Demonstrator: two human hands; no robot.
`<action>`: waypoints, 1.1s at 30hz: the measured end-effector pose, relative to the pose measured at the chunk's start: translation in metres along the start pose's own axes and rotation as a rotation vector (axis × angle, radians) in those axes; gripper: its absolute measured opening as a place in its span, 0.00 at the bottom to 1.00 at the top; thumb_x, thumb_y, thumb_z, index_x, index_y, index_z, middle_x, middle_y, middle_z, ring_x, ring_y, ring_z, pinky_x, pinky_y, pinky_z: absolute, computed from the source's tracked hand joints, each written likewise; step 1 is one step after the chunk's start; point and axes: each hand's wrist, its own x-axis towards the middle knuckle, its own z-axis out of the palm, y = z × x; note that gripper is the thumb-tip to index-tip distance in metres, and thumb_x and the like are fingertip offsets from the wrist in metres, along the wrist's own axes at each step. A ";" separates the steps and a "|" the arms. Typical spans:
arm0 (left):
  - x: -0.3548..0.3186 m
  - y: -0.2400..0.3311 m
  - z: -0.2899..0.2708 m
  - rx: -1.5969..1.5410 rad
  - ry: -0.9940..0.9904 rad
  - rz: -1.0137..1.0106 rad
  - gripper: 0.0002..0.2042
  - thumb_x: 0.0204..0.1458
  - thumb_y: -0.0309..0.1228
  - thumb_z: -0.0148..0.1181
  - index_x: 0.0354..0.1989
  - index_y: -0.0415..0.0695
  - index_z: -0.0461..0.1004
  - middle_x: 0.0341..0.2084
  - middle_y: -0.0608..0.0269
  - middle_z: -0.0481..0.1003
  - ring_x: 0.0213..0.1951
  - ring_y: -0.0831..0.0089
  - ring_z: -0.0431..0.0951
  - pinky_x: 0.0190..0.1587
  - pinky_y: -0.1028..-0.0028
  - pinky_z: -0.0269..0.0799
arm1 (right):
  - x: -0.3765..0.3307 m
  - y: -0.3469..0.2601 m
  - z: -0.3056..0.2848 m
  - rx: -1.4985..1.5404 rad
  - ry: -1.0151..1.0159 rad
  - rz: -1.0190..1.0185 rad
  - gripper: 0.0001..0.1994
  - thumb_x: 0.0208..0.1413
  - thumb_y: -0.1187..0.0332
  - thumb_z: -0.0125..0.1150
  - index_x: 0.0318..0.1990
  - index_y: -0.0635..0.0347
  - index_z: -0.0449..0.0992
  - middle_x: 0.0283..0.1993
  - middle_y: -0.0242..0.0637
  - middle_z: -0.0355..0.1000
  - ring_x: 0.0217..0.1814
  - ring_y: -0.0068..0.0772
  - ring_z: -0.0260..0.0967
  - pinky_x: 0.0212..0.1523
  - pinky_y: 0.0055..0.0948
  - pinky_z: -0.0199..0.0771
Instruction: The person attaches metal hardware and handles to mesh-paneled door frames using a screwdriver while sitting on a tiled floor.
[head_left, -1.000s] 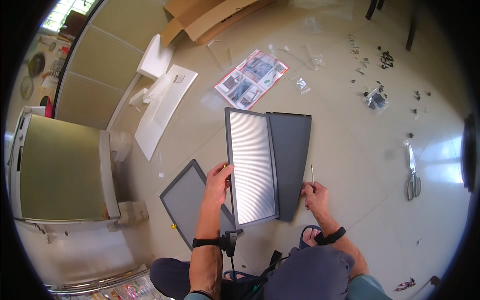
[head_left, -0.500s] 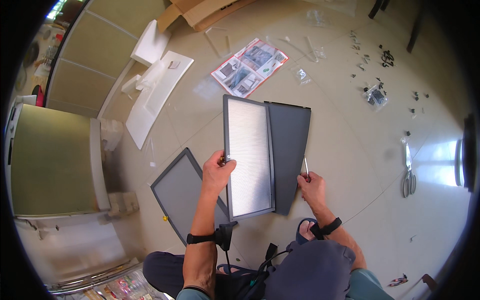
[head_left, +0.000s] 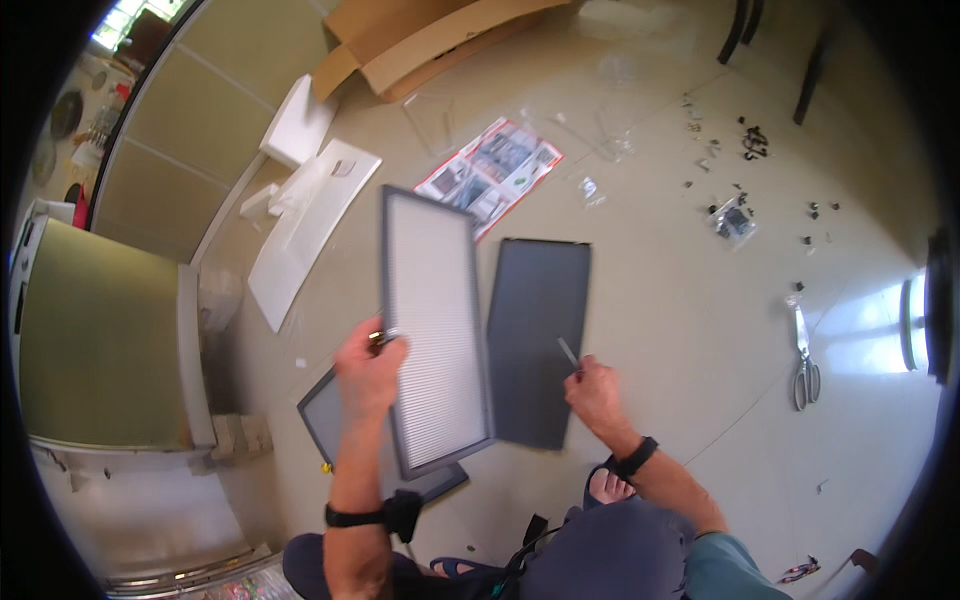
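My left hand (head_left: pixel 368 372) grips the left edge of a long grey-framed panel with a pale ribbed face (head_left: pixel 432 320), lifted off the floor and tilted. Beside it on the right, a dark grey flat panel (head_left: pixel 537 340) lies on the floor. My right hand (head_left: pixel 597 392) rests at that panel's right edge and holds a thin metal tool (head_left: pixel 568 352), pointing up and left. Another dark panel with a grey frame (head_left: pixel 330 422) lies partly under the lifted one, below my left hand.
White foam pieces (head_left: pixel 305 215), cardboard (head_left: pixel 420 45) and a printed sheet (head_left: pixel 490 172) lie farther off. Small dark hardware (head_left: pixel 735 215) is scattered at the right, with scissors (head_left: pixel 804 362) nearby. A tall green-sided cabinet (head_left: pixel 95 345) stands at the left.
My left hand has swung the ribbed panel leftward, off the dark flat panel, so the two now sit side by side with a gap. My right hand stayed low with the tool.
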 end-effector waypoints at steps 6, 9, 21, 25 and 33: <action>-0.001 0.018 -0.070 0.025 0.145 0.030 0.14 0.47 0.21 0.59 0.44 0.33 0.77 0.28 0.66 0.77 0.28 0.81 0.73 0.32 0.80 0.69 | 0.021 -0.030 0.040 -0.064 -0.222 -0.107 0.10 0.52 0.70 0.59 0.37 0.67 0.69 0.35 0.55 0.74 0.38 0.57 0.75 0.40 0.48 0.76; 0.001 0.026 -0.078 0.003 0.134 0.005 0.14 0.47 0.20 0.58 0.44 0.33 0.77 0.28 0.65 0.77 0.28 0.81 0.74 0.33 0.80 0.69 | 0.033 -0.030 0.056 -0.093 -0.208 -0.204 0.08 0.52 0.71 0.57 0.37 0.67 0.69 0.35 0.54 0.74 0.38 0.57 0.75 0.39 0.47 0.76; 0.020 0.065 -0.060 -0.076 0.063 -0.005 0.14 0.48 0.22 0.57 0.43 0.31 0.77 0.29 0.63 0.78 0.28 0.80 0.74 0.33 0.80 0.68 | 0.025 0.004 0.035 0.297 -0.362 -0.163 0.10 0.55 0.67 0.54 0.40 0.62 0.74 0.27 0.51 0.74 0.31 0.58 0.72 0.34 0.48 0.73; 0.024 0.083 -0.050 -0.170 0.066 -0.041 0.15 0.47 0.24 0.58 0.43 0.30 0.77 0.29 0.62 0.78 0.29 0.78 0.74 0.34 0.79 0.69 | 0.009 0.002 0.000 0.239 -0.423 -0.135 0.09 0.56 0.66 0.52 0.38 0.61 0.74 0.30 0.55 0.75 0.35 0.62 0.72 0.37 0.52 0.71; 0.051 0.153 0.010 -0.346 -0.015 -0.051 0.15 0.45 0.23 0.59 0.42 0.28 0.77 0.29 0.60 0.78 0.28 0.75 0.76 0.33 0.78 0.70 | 0.098 -0.005 -0.070 -0.247 -0.540 -0.283 0.10 0.54 0.65 0.52 0.37 0.59 0.77 0.32 0.51 0.76 0.38 0.59 0.73 0.41 0.52 0.73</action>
